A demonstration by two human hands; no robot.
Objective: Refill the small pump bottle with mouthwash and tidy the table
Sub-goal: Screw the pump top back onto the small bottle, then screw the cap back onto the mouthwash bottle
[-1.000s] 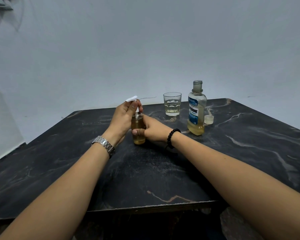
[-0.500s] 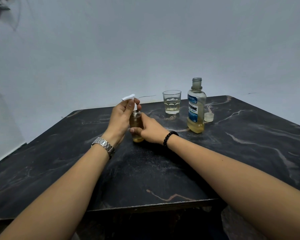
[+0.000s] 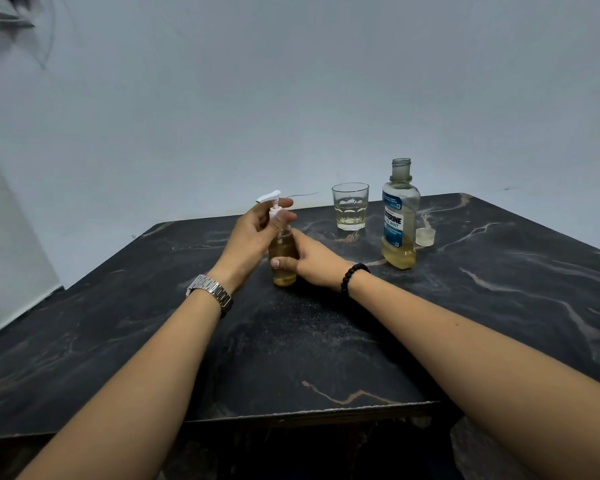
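The small pump bottle (image 3: 284,258), clear and filled with amber liquid, stands upright on the dark marble table (image 3: 326,341). My right hand (image 3: 309,259) wraps its body from the right. My left hand (image 3: 253,233) grips the white pump head (image 3: 273,206) on top of it. To the right stands the large mouthwash bottle (image 3: 399,220), uncapped, with a blue label and a low level of yellow liquid. Its clear cap (image 3: 425,236) lies just to the right of it.
A drinking glass (image 3: 350,211) with a little pale liquid stands behind the pump bottle, left of the mouthwash bottle. A pale wall rises close behind the table. The table's front edge (image 3: 309,412) runs below my forearms.
My left hand has turned a little on the pump head, which now shows more above my fingers. The bottle stays in place in my right hand.
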